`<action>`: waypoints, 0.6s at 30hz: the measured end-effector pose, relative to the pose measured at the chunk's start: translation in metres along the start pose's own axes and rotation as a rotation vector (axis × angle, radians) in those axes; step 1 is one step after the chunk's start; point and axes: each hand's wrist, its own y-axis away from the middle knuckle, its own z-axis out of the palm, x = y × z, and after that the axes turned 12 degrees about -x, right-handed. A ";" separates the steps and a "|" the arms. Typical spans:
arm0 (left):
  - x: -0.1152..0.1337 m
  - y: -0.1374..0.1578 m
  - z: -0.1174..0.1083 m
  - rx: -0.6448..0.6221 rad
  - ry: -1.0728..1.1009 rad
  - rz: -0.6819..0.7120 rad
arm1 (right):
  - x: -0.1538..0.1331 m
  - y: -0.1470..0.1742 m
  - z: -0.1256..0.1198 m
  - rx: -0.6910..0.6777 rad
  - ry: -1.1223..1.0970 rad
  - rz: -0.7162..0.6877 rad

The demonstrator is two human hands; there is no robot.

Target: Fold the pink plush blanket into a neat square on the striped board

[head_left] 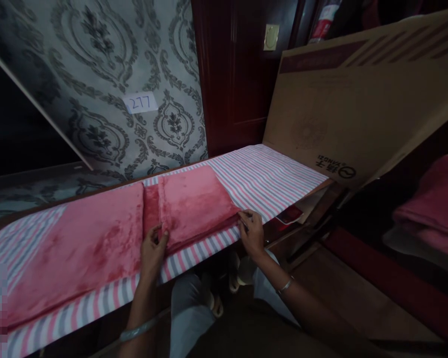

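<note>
Seen from the head camera, a pink fleece blanket (97, 238) lies along a narrow table (269, 174) covered with a pink, grey and white striped cloth. The blanket's right part is folded over into a thicker panel (194, 204), leaving a short fold ridge near the middle.

The left hand (153, 251) rests on the near edge of that folded panel, at its left end, with thumb and fingers closed on the fleece at the fold. The right hand (252, 231) is at the panel's near right corner, fingertips pinched together on the edge there. Both hands grip the same near edge, well apart from each other.

Judging from this hold, the fold will come out clean if both corners move together and stay level — one hand running ahead would skew the layers. Keeping the fleece taut between the hands and lining the near edge up with the stripes of the cloth should help, then pressing the crease flat.

A large cardboard sheet (358, 99) leans at the far right end of the table, against dark wood panelling. A paper label marked 277 (140, 103) sticks to the patterned wallpaper behind. At the right, apart from the table, lies another pink blanket (433, 204).
</note>
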 end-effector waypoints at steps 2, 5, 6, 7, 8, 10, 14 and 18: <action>-0.001 0.000 0.000 0.000 0.004 -0.002 | -0.001 -0.002 0.000 -0.001 0.004 0.009; -0.002 -0.001 0.001 0.009 0.003 -0.007 | -0.003 -0.004 0.002 0.004 0.004 0.037; -0.003 -0.002 0.001 0.015 0.006 -0.010 | -0.003 -0.005 0.003 0.006 0.005 0.043; -0.003 -0.002 0.001 0.020 0.012 -0.010 | -0.002 -0.006 0.004 0.005 0.007 0.046; -0.004 -0.002 0.001 0.023 0.017 -0.007 | -0.001 -0.006 0.005 0.005 0.010 0.049; -0.004 -0.003 0.001 0.025 0.013 -0.001 | 0.001 -0.008 0.008 0.006 0.019 0.056; -0.003 -0.001 0.001 0.017 -0.038 0.004 | 0.008 -0.014 0.012 0.014 0.028 0.081; -0.002 -0.001 0.000 0.026 -0.016 0.012 | 0.006 -0.018 0.010 -0.001 -0.013 0.065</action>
